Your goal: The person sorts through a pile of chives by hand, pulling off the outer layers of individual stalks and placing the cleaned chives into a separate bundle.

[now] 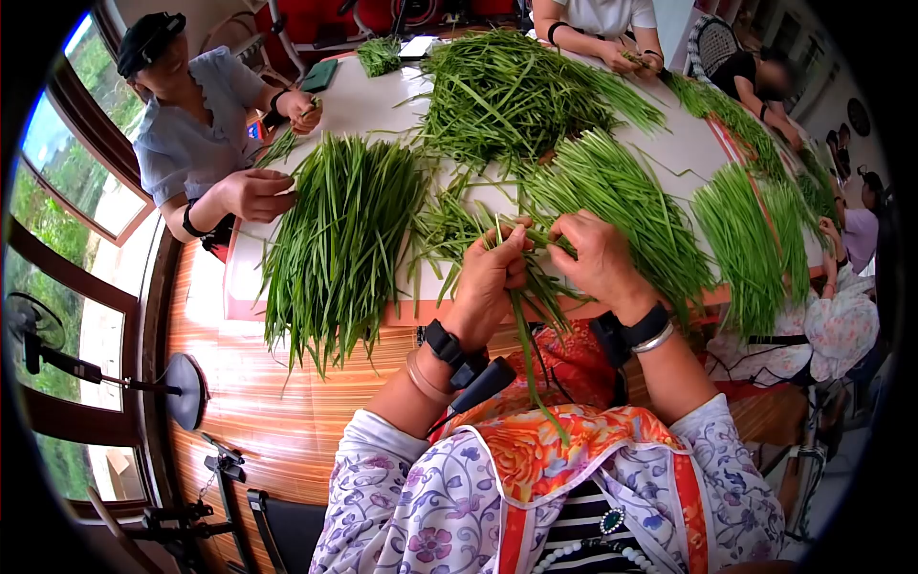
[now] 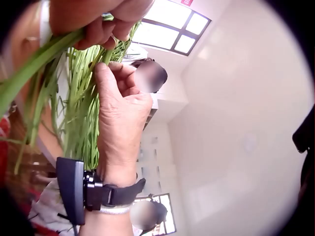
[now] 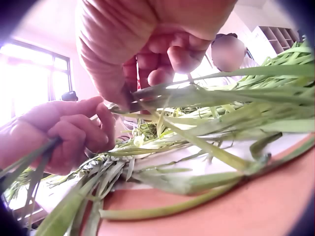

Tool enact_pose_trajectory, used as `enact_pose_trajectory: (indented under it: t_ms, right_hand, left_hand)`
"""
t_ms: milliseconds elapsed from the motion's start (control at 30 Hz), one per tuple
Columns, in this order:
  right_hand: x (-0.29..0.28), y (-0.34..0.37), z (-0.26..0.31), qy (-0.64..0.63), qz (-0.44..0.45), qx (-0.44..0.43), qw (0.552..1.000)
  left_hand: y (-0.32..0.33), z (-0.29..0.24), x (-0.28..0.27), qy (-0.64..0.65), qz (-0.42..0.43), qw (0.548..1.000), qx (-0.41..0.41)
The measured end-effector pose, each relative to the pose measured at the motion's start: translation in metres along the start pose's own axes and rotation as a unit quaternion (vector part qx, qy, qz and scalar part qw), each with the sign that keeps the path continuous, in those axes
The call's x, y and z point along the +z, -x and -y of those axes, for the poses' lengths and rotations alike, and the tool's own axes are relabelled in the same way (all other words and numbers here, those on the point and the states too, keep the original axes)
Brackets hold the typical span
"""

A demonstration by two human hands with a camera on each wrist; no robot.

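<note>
Over the table's near edge, my left hand [image 1: 491, 275] grips a few long green chives [image 1: 522, 330], their leaf ends hanging down toward my lap. My right hand [image 1: 604, 260] is close beside it, thumb and forefinger pinching the chives at the other side. In the left wrist view the chive leaves [image 2: 42, 61] run out from under the left fingers, and the right hand [image 2: 120, 110] faces them. Loose chives [image 3: 162, 184] lie below both hands in the right wrist view. My right palm partly hides the pinch there.
A neat chive bundle [image 1: 349, 225] overhangs the table edge at left; another bundle [image 1: 622, 206] lies at right. A large chive heap [image 1: 516, 91] fills the table's middle. One person [image 1: 206, 115] works at left, others across and at right. A dark green item [image 1: 318, 76] lies far left.
</note>
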State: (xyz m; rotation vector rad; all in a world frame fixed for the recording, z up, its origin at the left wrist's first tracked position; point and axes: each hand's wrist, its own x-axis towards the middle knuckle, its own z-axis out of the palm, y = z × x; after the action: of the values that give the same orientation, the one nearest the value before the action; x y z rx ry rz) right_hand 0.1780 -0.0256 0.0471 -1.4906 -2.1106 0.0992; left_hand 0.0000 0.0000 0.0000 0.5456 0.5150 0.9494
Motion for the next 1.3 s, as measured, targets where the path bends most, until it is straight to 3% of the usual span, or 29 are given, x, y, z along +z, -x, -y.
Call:
enact_pose_trajectory:
  t_ms: [167, 400, 533, 633, 733, 867, 1100, 1300]
  right_hand:
    - [0.006, 0.008, -0.024, 0.006, -0.008, -0.061, 0.998]
    - [-0.009, 0.015, -0.05, 0.014, -0.009, -0.029, 0.999]
    - [-0.014, 0.016, -0.046, -0.058, 0.03, -0.026, 0.998]
    - [-0.02, 0.015, -0.03, -0.116, 0.096, 0.069, 0.986]
    - [-0.023, 0.014, -0.024, -0.073, 0.007, -0.064, 0.995]
    - [-0.041, 0.006, -0.002, -0.1, -0.03, -0.021, 0.994]
    - [-0.03, 0.0, 0.043, -0.27, 0.007, -0.005, 0.963]
    - [-0.02, 0.001, 0.047, -0.277, 0.088, -0.009, 0.957]
  left_hand:
    - [0.003, -0.013, -0.015, 0.064, 0.016, 0.997, 0.044]
    - [0.031, -0.056, -0.042, 0.175, 0.021, 0.975, 0.138]
    - [0.039, -0.065, -0.047, 0.22, 0.031, 0.963, 0.154]
    - [0.039, -0.06, -0.053, 0.222, 0.044, 0.961, 0.157]
    - [0.036, -0.052, -0.052, 0.206, 0.034, 0.966, 0.153]
    - [0.032, -0.044, -0.05, 0.173, 0.032, 0.974, 0.14]
    - [0.031, -0.029, -0.029, 0.114, 0.008, 0.987, 0.115]
    - [0.032, -0.025, -0.021, 0.077, -0.009, 0.991, 0.105]
